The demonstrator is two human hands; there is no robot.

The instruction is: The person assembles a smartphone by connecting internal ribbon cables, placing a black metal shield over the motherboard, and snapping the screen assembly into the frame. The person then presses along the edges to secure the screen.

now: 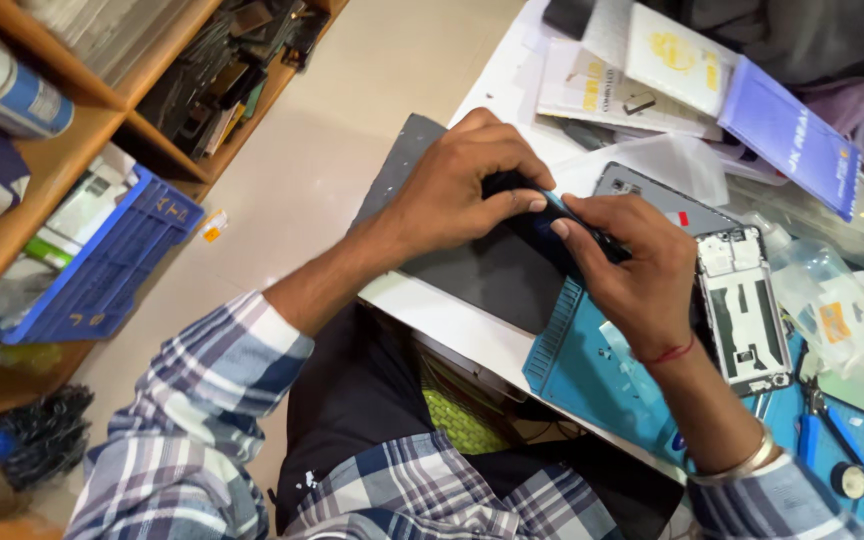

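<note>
Both my hands grip one dark, slim phone (pixel 542 225) held just above the grey mat (pixel 472 275). My left hand (pixel 457 185) curls over its far end, fingers pressing on the top edge. My right hand (pixel 632 265) pinches the near end, thumb and forefinger along its blue-edged side. Most of the phone is hidden under my fingers. To the right of my right hand lies an opened phone frame (pixel 747 315) with its white inner parts showing. It rests on the blue work mat (pixel 577 365).
A grey phone back cover (pixel 652 190) lies beyond my hands. Clear plastic bags (pixel 837 310), booklets (pixel 652 70) and a blue notebook (pixel 792 135) crowd the desk's far side. Small tools (pixel 822 425) sit at the right. Wooden shelves with a blue crate (pixel 112 270) stand at the left.
</note>
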